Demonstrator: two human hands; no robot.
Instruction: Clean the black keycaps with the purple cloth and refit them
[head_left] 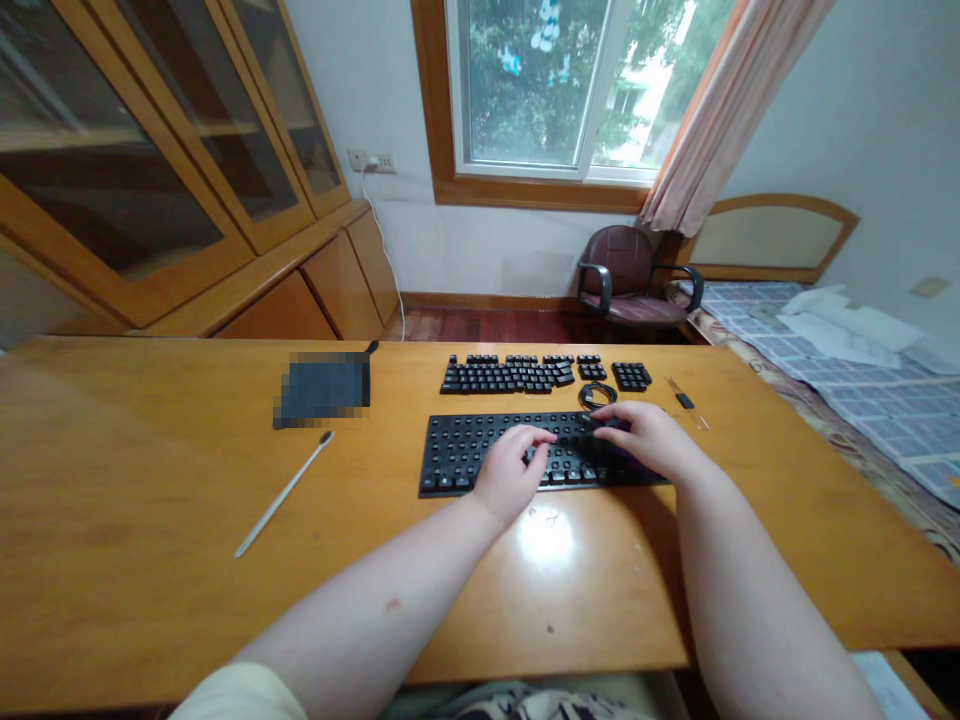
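Note:
A black keyboard (pixel 452 462) lies on the wooden desk in front of me. Most of its key positions show bare switches, while keycaps sit along the front row. My left hand (pixel 512 468) is over its middle, fingers loosely curled, with a gap between thumb and index finger. Over the right part is my right hand (pixel 643 437), its index finger and thumb apart near the back edge. No held object can be made out in either hand. Behind the keyboard, loose black keycaps (pixel 506 377) lie in rows, with a number-pad group (pixel 631 376) at their right.
A coiled black cable (pixel 597 396) lies behind the keyboard. To the right is a small wire keycap puller (pixel 685 401). A long white-handled brush (pixel 283 495) and a dark blurred pouch (pixel 324 388) lie at left. An armchair (pixel 628 270) stands beyond the desk.

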